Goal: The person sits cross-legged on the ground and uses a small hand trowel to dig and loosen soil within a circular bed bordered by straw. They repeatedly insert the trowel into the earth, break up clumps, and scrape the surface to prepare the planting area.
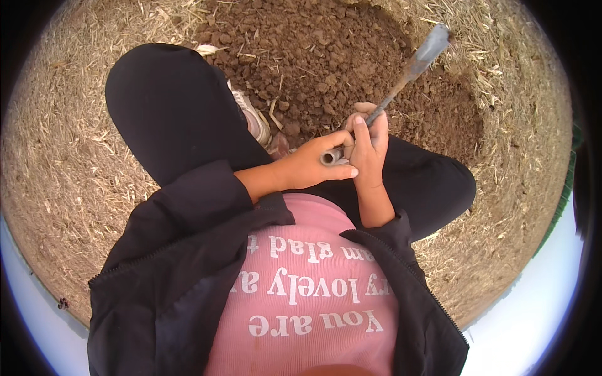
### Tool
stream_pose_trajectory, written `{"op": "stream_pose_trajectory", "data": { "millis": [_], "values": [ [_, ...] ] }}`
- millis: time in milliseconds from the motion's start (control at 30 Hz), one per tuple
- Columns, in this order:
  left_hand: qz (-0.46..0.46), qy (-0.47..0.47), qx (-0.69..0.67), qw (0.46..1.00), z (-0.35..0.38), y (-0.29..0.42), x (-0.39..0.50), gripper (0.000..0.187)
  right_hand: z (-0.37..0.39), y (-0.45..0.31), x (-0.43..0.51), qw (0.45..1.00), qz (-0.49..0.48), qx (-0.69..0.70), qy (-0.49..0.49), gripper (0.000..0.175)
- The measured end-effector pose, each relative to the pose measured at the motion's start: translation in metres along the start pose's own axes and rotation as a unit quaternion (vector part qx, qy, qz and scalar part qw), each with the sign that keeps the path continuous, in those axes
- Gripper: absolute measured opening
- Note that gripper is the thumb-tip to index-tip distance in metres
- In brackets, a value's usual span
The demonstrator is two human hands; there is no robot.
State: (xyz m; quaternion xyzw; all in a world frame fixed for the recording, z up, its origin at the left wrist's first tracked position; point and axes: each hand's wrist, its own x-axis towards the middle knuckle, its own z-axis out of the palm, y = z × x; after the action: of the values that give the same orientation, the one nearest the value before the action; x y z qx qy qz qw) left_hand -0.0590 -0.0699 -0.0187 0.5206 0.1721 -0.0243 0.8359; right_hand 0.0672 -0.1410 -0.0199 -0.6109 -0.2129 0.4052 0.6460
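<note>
A narrow metal hand tool (pixel 392 94) slants up to the right across my hands, with a flattened, grey-worn blade at its far end and a rusty shaft. Around the shaft, the fingers of my right hand (pixel 369 152) are closed. My left hand (pixel 301 162) curls its thumb and forefinger about the hollow tube end of the handle, whose round opening faces me. Both hands touch each other above my lap. The blade is raised over loose brown soil (pixel 324 61). The middle of the handle is hidden by my fingers.
My bent legs in black trousers (pixel 164 103) flank the hands. A light shoe (pixel 251 115) rests at the soil's near edge. Dry straw (pixel 66 141) covers the ground around the dug patch. A pale husk piece (pixel 207 49) lies by the left knee. Green netting (pixel 559 202) appears far right.
</note>
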Motion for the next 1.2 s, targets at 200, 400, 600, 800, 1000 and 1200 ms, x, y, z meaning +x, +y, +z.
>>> {"op": "stream_pose_trajectory", "data": {
  "millis": [200,400,600,800,1000,1200],
  "values": [
    [-0.082,0.084,0.1,0.988,0.006,-0.012,-0.002,0.089,0.003,0.044,0.016,0.939,0.344,0.028,-0.005,0.038],
    [0.183,0.118,0.298,0.93,0.003,0.006,0.0,0.054,-0.001,-0.012,0.016,0.999,-0.012,-0.029,0.024,0.026],
    [-0.087,0.085,0.241,0.963,0.001,-0.013,0.002,0.058,0.004,0.037,0.024,0.973,0.217,-0.051,-0.052,0.026],
    [-0.053,0.149,0.201,0.967,0.0,-0.016,-0.001,0.065,0.005,0.055,0.031,0.944,0.318,0.082,0.039,0.036],
    [0.16,0.184,0.358,0.901,0.0,-0.003,-0.003,0.061,0.015,-0.003,0.024,0.999,-0.037,-0.016,0.01,0.029],
    [-0.038,0.138,0.303,0.942,-0.003,-0.017,0.0,0.063,0.014,0.049,0.036,0.971,0.236,-0.017,0.04,0.026]
  ]
}}
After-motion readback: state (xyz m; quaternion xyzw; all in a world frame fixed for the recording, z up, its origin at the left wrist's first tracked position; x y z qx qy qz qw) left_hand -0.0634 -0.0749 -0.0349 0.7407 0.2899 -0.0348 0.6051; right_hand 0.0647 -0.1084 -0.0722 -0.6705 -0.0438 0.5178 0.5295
